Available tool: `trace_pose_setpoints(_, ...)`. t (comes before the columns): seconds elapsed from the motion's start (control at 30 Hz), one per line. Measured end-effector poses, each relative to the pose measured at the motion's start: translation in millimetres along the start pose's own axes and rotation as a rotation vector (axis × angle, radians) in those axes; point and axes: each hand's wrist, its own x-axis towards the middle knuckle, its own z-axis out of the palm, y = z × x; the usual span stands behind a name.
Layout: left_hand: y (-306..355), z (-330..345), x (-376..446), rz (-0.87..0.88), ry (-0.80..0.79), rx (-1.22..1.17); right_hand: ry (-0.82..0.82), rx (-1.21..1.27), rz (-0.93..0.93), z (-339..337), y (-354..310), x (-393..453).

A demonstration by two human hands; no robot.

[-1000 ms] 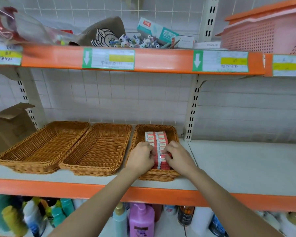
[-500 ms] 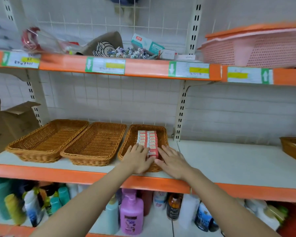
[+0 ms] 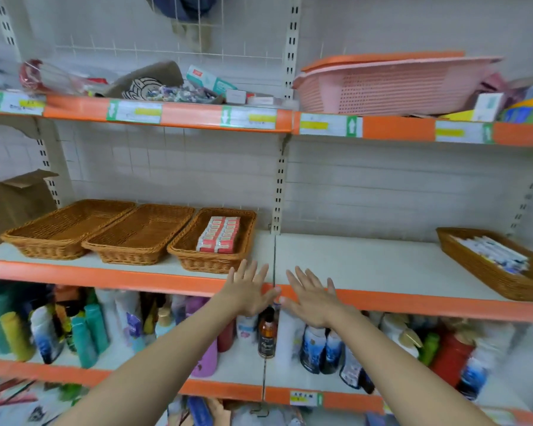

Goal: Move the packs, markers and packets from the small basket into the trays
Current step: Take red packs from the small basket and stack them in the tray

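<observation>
Three wicker trays stand side by side on the middle shelf. The left tray and the middle tray hold nothing. The right tray holds two rows of red and white packs. My left hand and my right hand hover in front of the shelf's orange edge, below and right of that tray, fingers spread, holding nothing. A fourth wicker tray at the far right holds several white and blue packets.
The white shelf board runs between the trays. The upper shelf carries a pink plastic basket, a boxed item and loose small goods. Bottles crowd the shelf below. A cardboard box stands at the left.
Both hands have let go of the red packs in the right tray and pulled back and rightward with fingers spread. The view has swung right, bringing the far-right tray into sight.
</observation>
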Motion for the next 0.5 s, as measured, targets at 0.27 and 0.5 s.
trace_pose_setpoints(0.27,100.5,9.5,15.9,0.12,-0.06,0.019,0.013,0.055,0.148,11.2,87.9,-60.2)
trace_pose_setpoints(0.5,193.8,3.0,62.9,0.308,-0.053,0.038,0.049,0.087,0.316,4.9,173.4,-89.3)
